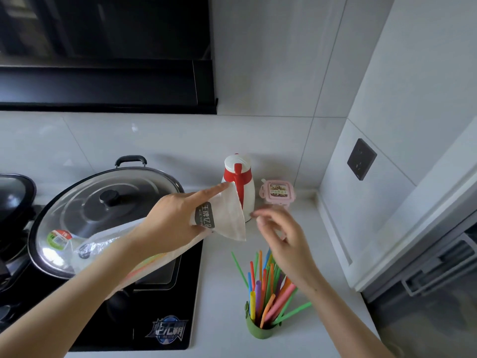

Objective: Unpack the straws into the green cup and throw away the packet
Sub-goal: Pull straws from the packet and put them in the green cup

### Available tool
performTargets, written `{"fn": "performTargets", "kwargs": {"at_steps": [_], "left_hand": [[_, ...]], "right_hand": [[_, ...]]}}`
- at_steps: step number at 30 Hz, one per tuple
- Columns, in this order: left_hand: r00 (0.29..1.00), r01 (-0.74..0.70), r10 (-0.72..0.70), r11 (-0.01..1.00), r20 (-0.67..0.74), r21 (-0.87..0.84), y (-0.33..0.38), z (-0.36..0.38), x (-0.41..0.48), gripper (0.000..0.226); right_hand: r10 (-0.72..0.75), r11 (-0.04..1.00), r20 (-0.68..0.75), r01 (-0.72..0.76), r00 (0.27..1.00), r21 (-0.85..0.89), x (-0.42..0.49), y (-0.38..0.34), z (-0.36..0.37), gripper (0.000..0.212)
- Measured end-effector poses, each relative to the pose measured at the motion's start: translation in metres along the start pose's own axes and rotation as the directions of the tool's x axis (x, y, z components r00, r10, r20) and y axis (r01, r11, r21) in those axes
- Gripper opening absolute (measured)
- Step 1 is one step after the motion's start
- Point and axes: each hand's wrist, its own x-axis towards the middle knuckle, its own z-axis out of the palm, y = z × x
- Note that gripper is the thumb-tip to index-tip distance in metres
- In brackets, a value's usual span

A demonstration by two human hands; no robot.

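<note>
Black range hood (103, 81) fills upper left above the tiled wall. Black stove (154, 306) at lower left, carrying a big wok under a steel lid (103, 202) with black knob; a second dark pan (13, 195) sits at far left edge. White counter (224, 293) runs right of the stove to the corner.

Packet (219, 215), long and translucent white with a dark label, is lifted over the stove and wok, slanting from lower left up toward the jug; a few coloured straws show through its lower part. Left hand (173, 218) is clamped round the packet near its upper end, index finger stretched along the edge. Right hand (281, 236) hangs just right of the packet mouth, above the cup, fingers loosely spread and blurred, holding nothing.

White jug (240, 187) with red handle stands behind the packet end; pink lidded box (277, 193) just beside it. Dark wall socket (361, 158) on right wall.

Green cup (259, 329) stands on the counter right of the stove, full of mixed-colour straws (263, 288) fanning out.
</note>
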Motion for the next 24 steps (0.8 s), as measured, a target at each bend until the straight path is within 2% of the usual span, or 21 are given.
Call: {"fn": "performTargets", "kwargs": {"at_steps": [2, 4, 6, 9, 12, 14, 17, 19, 21, 22, 24], "left_hand": [[0.999, 0.047, -0.046, 0.995, 0.016, -0.085, 0.005, -0.011, 0.008, 0.089], [0.995, 0.078, -0.065, 0.978, 0.072, -0.193, 0.007, -0.022, 0.015, 0.092], [0.985, 0.119, -0.079, 0.951, 0.151, -0.284, 0.003, -0.03, 0.022, 0.095], [0.956, 0.239, -0.148, 0.894, 0.255, -0.379, -0.006, -0.036, 0.031, 0.102], [0.951, 0.27, -0.179, 0.877, 0.252, -0.396, -0.002, -0.034, 0.029, 0.113], [0.964, 0.242, -0.191, 0.918, 0.186, -0.313, 0.005, -0.027, 0.024, 0.125], [0.985, 0.151, -0.152, 0.988, 0.079, 0.026, 0.016, -0.009, 0.015, 0.135], [0.993, 0.112, -0.116, 0.989, 0.032, 0.099, 0.016, 0.004, 0.011, 0.134], [0.998, 0.066, -0.064, 0.992, -0.019, 0.112, 0.013, 0.013, 0.01, 0.128], [0.998, 0.046, -0.041, 0.992, -0.039, 0.115, 0.011, 0.017, 0.011, 0.124], [0.998, 0.016, -0.008, 0.991, -0.059, 0.136, 0.01, 0.018, 0.014, 0.116]], "right_hand": [[0.01, 1.0, 0.154, -0.01, 0.988, -0.001, 0.004, -0.005, 0.006, 0.025], [-0.005, 1.0, 0.185, 0.004, 0.983, 0.006, 0.009, -0.011, 0.01, 0.023], [-0.043, 0.998, 0.074, 0.04, 0.996, 0.042, 0.014, -0.019, 0.012, 0.015], [-0.062, 0.99, -0.104, 0.074, 0.993, 0.118, 0.024, -0.027, 0.012, 0.03], [-0.079, 0.995, -0.205, 0.09, 0.976, 0.047, 0.029, -0.035, 0.011, 0.031], [-0.101, 0.995, -0.278, 0.1, 0.955, -0.019, 0.029, -0.039, 0.011, 0.032], [-0.039, 0.998, -0.316, 0.05, 0.948, 0.025, 0.03, -0.044, 0.01, 0.036], [0.076, 0.987, -0.254, -0.036, 0.964, 0.159, 0.031, -0.047, 0.007, 0.034], [0.217, 0.926, -0.123, -0.164, 0.968, 0.341, 0.031, -0.047, 0.002, 0.028], [0.267, 0.895, -0.06, -0.224, 0.962, 0.385, 0.031, -0.047, -0.002, 0.026], [0.314, 0.877, -0.027, -0.279, 0.949, 0.392, 0.029, -0.043, -0.008, 0.026]]}}
